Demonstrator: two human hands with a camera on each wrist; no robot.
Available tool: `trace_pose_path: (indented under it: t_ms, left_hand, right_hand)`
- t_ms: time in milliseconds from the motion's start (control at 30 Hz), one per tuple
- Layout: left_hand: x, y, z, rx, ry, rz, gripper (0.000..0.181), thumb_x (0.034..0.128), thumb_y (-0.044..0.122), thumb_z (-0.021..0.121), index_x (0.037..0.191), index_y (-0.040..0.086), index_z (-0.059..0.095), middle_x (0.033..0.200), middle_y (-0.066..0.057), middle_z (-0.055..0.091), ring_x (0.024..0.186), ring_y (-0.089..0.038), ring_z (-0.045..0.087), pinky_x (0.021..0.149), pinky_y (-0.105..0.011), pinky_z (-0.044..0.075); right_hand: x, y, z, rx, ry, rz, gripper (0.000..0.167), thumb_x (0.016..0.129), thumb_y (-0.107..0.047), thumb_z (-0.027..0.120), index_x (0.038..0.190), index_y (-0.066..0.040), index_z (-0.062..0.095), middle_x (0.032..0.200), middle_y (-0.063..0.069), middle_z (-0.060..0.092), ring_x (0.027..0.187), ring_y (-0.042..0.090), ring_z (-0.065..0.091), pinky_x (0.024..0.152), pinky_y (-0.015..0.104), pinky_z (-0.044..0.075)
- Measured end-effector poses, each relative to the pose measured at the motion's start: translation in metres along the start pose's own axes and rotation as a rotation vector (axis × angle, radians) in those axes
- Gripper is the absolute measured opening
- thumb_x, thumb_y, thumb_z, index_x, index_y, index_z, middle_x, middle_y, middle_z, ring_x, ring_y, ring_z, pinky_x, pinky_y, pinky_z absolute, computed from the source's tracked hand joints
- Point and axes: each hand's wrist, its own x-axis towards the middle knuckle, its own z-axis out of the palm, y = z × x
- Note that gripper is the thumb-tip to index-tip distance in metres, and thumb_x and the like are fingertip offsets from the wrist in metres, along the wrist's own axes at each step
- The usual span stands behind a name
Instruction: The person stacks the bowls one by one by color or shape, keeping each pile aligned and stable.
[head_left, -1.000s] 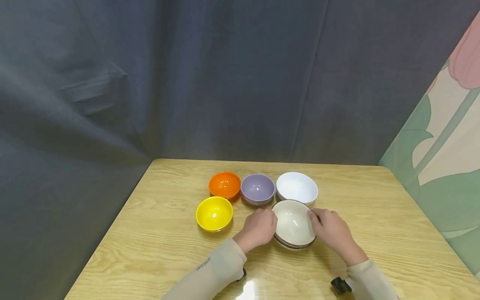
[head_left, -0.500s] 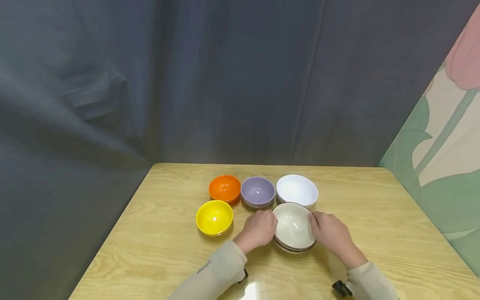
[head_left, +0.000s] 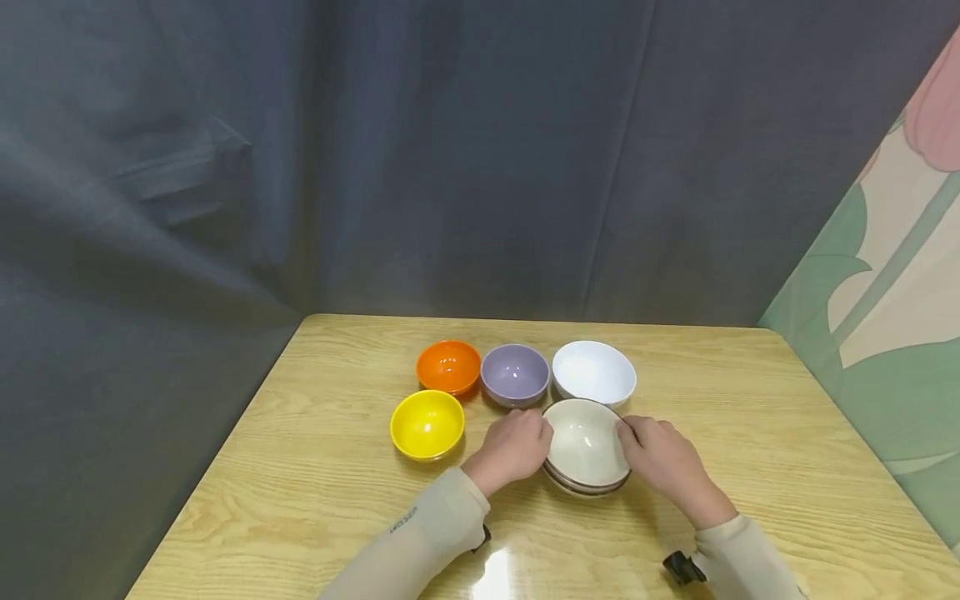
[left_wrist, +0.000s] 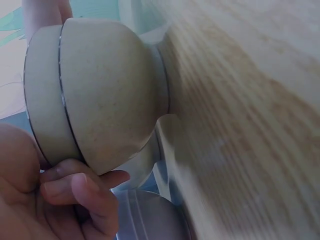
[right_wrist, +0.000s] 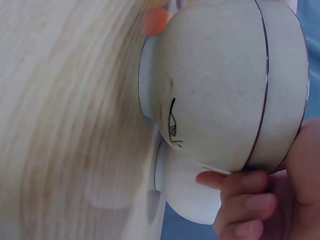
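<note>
Two cream bowls with dark rims (head_left: 587,446) are nested one in the other at the centre right. The left hand (head_left: 515,447) grips the stack's left side, its thumb at the rim and its fingers curled below, as the left wrist view shows on the cream bowls (left_wrist: 107,95). On the opposite side the right hand (head_left: 663,461) pinches the stack's rim. In the right wrist view, the right hand (right_wrist: 270,200) has curled fingers under the upper rim of the cream bowls (right_wrist: 215,85), and a small dark drawing marks the lower one.
Behind the stack stand a white bowl (head_left: 594,372) and a purple bowl (head_left: 514,375). An orange bowl (head_left: 448,367) and a yellow bowl (head_left: 427,425) are further left on the wooden table (head_left: 300,467). A dark curtain (head_left: 465,167) hangs beyond the table's back edge.
The head view has shifted slightly. Both hands keep their hold on the cream bowls, and the other bowls have not moved on the table.
</note>
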Motion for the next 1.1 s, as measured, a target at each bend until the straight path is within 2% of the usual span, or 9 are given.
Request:
trace_pose_path:
  t_ms: [67,133,267,367,600,800,967,1100]
  left_hand:
    - [-0.0003,-0.0007,0.0014,-0.009,0.01,0.005,0.034,0.1028,0.02,0.043,0.073,0.012,0.057,0.069,-0.001,0.051,0.061,-0.016,0.05,0.054,-0.03,0.042]
    - [-0.0008,-0.0011,0.002,-0.025,0.023,-0.002,0.032,0.1036,0.021,0.042,0.078,0.011,0.059,0.07,-0.002,0.052,0.062,-0.016,0.051,0.056,-0.031,0.044]
    - [-0.0018,-0.0012,0.0017,-0.061,0.042,-0.027,0.033,0.1058,0.027,0.041,0.09,0.008,0.063,0.073,-0.003,0.055,0.068,-0.019,0.054,0.062,-0.035,0.046]
    - [-0.0019,-0.0009,0.0002,-0.068,0.038,-0.019,0.032,0.1061,0.028,0.042,0.095,0.008,0.064,0.075,-0.003,0.056,0.071,-0.019,0.055,0.064,-0.036,0.047]
    - [-0.001,-0.0024,-0.0006,-0.052,0.053,0.039,0.028,0.1049,0.02,0.042,0.093,0.006,0.063,0.076,-0.005,0.058,0.072,-0.02,0.058,0.067,-0.037,0.052]
    - [-0.0006,-0.0055,0.0008,-0.141,0.031,0.075,0.028,0.1058,0.015,0.039,0.099,0.001,0.063,0.077,-0.005,0.055,0.076,-0.018,0.055,0.075,-0.035,0.053]
    - [-0.001,-0.0063,0.0022,-0.15,0.029,0.079,0.029,0.1066,0.017,0.039,0.101,0.001,0.063,0.077,-0.004,0.056,0.075,-0.016,0.055,0.073,-0.033,0.053]
    - [-0.0022,-0.0073,0.0039,-0.133,0.025,0.054,0.031,0.1074,0.021,0.039,0.102,0.003,0.064,0.077,-0.003,0.057,0.072,-0.016,0.054,0.072,-0.033,0.052]
  right_hand:
    - [-0.001,-0.0005,0.0002,-0.013,0.017,0.003,0.036,0.104,-0.021,0.045,0.112,0.005,0.068,0.089,0.014,0.07,0.071,0.02,0.058,0.058,0.038,0.046]
    - [-0.0016,-0.0011,-0.0001,-0.022,0.038,0.0,0.037,0.104,-0.023,0.046,0.117,0.006,0.067,0.09,0.015,0.07,0.071,0.02,0.059,0.057,0.038,0.046]
    - [-0.0029,-0.0028,-0.001,-0.01,0.075,-0.008,0.032,0.101,-0.019,0.051,0.116,0.004,0.067,0.066,0.005,0.058,0.056,0.017,0.051,0.049,0.033,0.04]
    - [-0.0042,-0.0032,-0.0011,0.009,0.09,-0.015,0.03,0.1,-0.015,0.051,0.116,0.005,0.067,0.059,0.0,0.048,0.05,0.015,0.043,0.045,0.03,0.035]
    - [-0.0042,-0.001,0.0017,0.035,0.107,-0.039,0.029,0.1,-0.013,0.05,0.116,0.006,0.066,0.059,0.0,0.047,0.049,0.013,0.043,0.044,0.028,0.034]
    - [-0.0021,0.0022,0.0025,0.036,0.109,-0.067,0.025,0.1,-0.012,0.051,0.112,0.003,0.067,0.06,-0.001,0.048,0.05,0.013,0.043,0.044,0.028,0.035]
    - [-0.0019,0.003,0.0022,0.032,0.104,-0.068,0.024,0.1,-0.012,0.051,0.11,0.003,0.067,0.061,-0.001,0.05,0.051,0.013,0.044,0.045,0.028,0.036]
    - [-0.0028,0.003,0.0016,0.028,0.104,-0.071,0.02,0.099,-0.013,0.053,0.105,-0.001,0.069,0.06,-0.001,0.049,0.052,0.013,0.043,0.046,0.028,0.035]
